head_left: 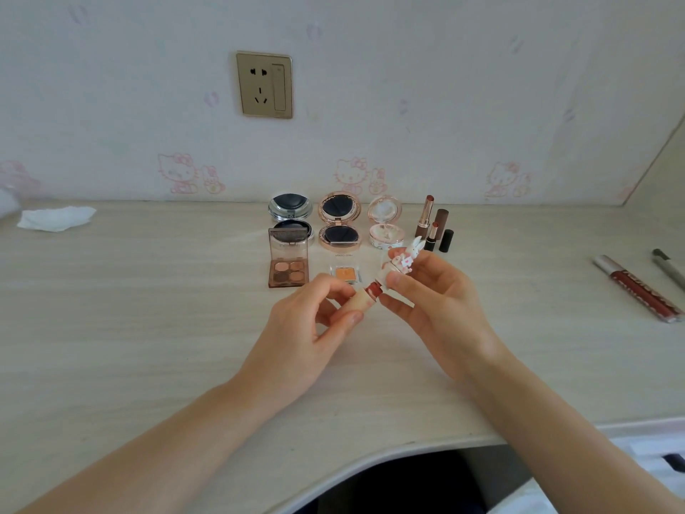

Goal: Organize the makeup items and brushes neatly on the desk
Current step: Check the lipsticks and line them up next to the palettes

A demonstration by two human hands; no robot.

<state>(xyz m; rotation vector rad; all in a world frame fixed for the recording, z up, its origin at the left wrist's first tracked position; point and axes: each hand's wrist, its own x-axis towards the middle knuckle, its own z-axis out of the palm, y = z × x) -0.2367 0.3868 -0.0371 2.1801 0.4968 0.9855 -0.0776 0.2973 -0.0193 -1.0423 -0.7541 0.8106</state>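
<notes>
At frame centre, the left hand [315, 320] pinches the cream lipstick tube [361, 300] between thumb and curled fingers [348, 318], its red bullet exposed. The right hand [432, 291] pinches the rabbit-topped cap [402, 259] just beside the bullet, both held above the desk [148, 309]. Behind them, three open compacts [339, 221], an eyeshadow palette [288, 259], a single orange pan [346, 274] and uncapped lipsticks [426, 217] stand in rows. Lip gloss tubes [637, 289] lie at right edge; a tissue [55, 217] at upper left.

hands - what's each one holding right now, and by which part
Left hand pinches the lipstick base by its beige barrel. Right hand holds the rabbit cap by its lower sides.
</notes>
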